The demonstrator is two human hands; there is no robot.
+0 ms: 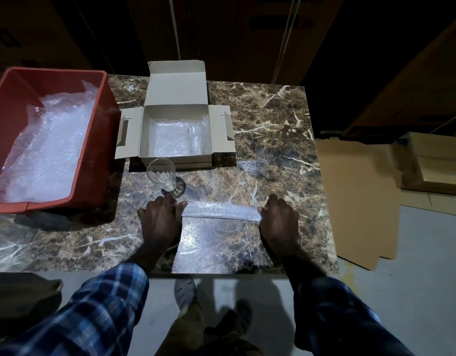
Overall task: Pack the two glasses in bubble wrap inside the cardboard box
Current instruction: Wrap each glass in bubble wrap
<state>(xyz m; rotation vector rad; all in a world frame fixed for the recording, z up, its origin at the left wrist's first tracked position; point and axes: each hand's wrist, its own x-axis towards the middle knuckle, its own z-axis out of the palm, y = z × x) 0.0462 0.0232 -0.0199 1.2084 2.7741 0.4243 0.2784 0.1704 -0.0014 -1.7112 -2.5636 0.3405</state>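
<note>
Bubble wrap (216, 240) lies flat on the marble tabletop (273, 119), nearer the person than the open cardboard box (175, 132), its far edge rolled up. Left hand (161, 218) and right hand (280, 217) curl their fingers around the roll's ends. One stemmed glass (164, 177) stands just before the box.

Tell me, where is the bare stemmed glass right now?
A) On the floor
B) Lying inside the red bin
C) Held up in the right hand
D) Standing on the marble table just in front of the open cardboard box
D: the stemmed glass stands on the marble table in front of the cardboard box, beyond the left hand, which touches the bubble wrap roll.
</note>
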